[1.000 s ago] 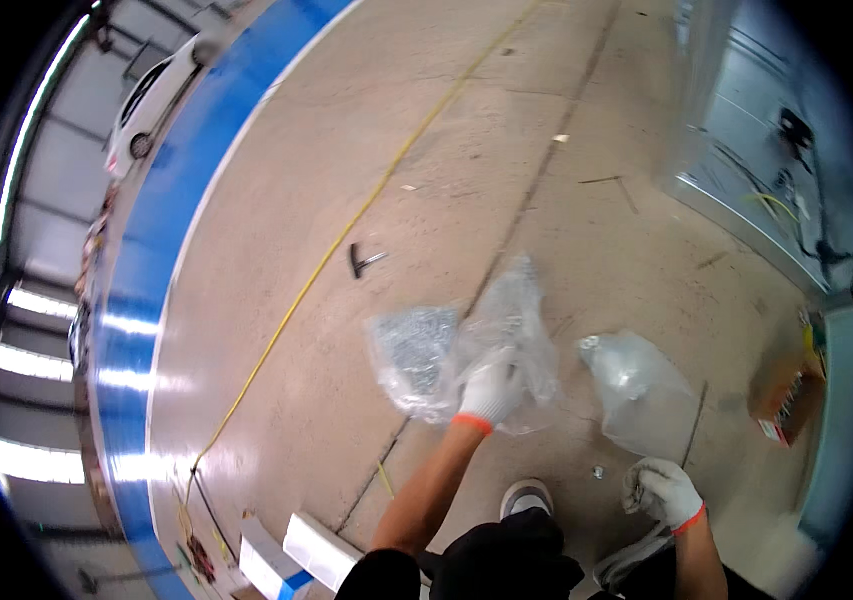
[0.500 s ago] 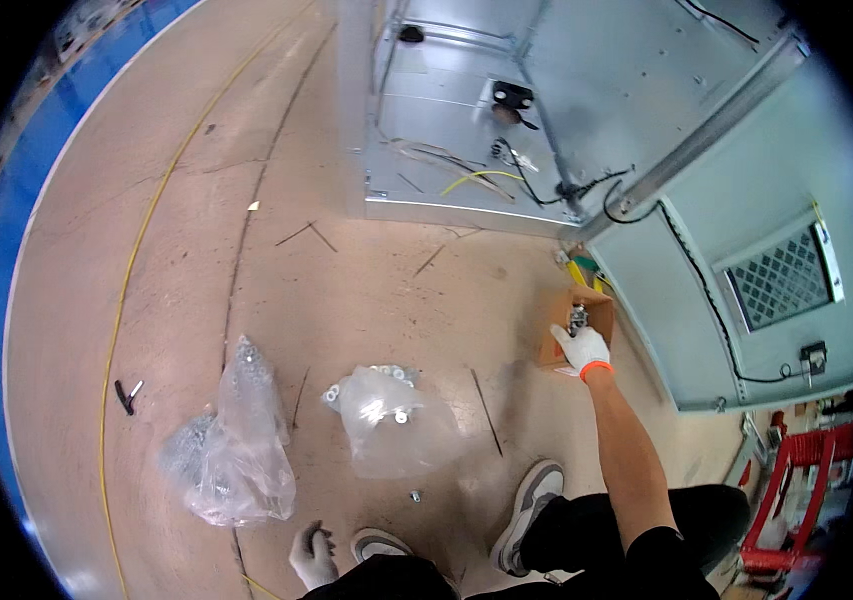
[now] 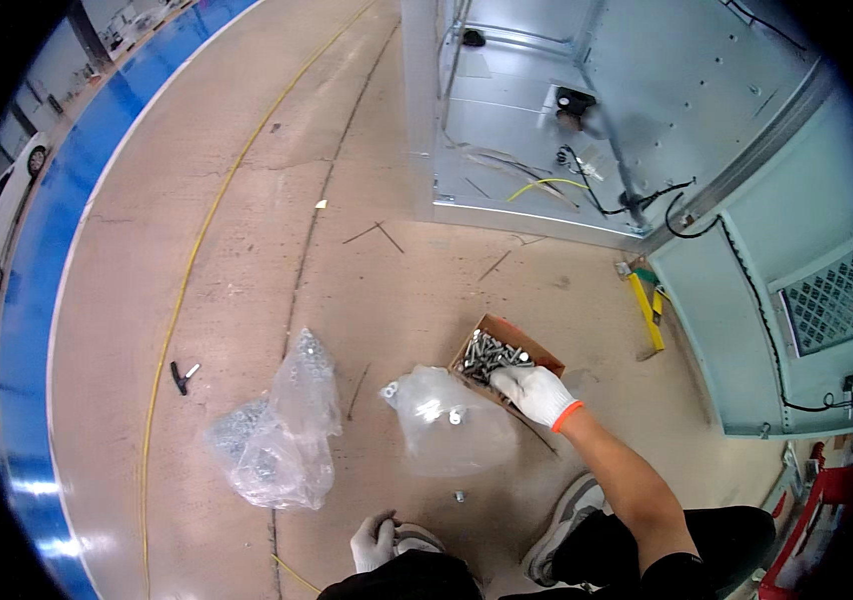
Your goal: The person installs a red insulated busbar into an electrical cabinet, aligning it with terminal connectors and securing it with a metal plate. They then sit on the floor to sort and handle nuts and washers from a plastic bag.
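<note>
Hidden: the carton's (image 3: 542,352) near side lies partly behind the right hand (image 3: 539,395) and clear bag (image 3: 437,436); the red frame (image 3: 819,525) is cut off by shadow at the rim.
Right hand: gloved, fingers bent over the carton's near wall at the bolts (image 3: 485,353); firmness of grip cannot be told.
Left hand (image 3: 375,542): gloved, half curled beside the shoe (image 3: 421,540); palm unseen, grip undetermined.
Carton position: on the floor (image 3: 417,300), just beside the clear bag.
Room: floor separates carton from cabinet edge (image 3: 527,224).
</note>
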Action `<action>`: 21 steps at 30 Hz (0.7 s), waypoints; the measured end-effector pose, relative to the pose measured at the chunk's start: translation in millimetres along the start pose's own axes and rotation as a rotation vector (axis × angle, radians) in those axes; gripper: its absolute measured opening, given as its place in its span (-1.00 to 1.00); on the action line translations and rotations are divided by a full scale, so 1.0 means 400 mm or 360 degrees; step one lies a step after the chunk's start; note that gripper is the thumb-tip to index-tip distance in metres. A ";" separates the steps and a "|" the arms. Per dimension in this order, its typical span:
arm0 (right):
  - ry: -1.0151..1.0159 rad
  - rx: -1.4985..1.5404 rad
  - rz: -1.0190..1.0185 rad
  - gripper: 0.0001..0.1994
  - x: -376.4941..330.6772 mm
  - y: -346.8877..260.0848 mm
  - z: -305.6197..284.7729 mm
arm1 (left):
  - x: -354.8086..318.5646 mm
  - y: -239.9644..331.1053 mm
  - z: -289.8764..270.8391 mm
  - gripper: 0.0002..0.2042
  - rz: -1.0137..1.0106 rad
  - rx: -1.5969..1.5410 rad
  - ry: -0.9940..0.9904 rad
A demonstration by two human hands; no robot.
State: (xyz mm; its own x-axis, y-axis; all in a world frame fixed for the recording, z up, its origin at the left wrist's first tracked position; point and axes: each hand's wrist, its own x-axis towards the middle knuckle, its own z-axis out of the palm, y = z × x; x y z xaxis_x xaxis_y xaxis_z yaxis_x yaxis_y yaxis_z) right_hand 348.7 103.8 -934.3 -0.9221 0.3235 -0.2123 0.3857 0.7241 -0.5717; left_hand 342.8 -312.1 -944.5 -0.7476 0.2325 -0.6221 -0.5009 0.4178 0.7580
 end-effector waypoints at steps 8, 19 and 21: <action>-0.0274 -0.0742 0.0128 -0.47 0.148 -0.038 0.122 | -0.009 0.014 -0.032 -0.78 -0.0024 -0.0094 0.0116; -0.0194 -0.0942 0.0038 -0.76 0.131 -0.045 0.145 | -0.020 0.084 0.027 -0.78 0.0015 -0.0202 0.0039; -0.0176 -0.1002 0.0088 -0.76 0.135 -0.057 0.157 | 0.013 0.074 0.018 -0.77 0.0168 -0.0014 0.0008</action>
State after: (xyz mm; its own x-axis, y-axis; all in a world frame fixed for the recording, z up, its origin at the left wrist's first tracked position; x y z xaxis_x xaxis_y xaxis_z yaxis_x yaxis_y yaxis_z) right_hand 288.1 66.5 -982.2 -0.8850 0.3305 -0.3281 0.3464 0.9380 0.0105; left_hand 327.3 -292.1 -926.9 -0.7986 0.2706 -0.5376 -0.4229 0.3834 0.8211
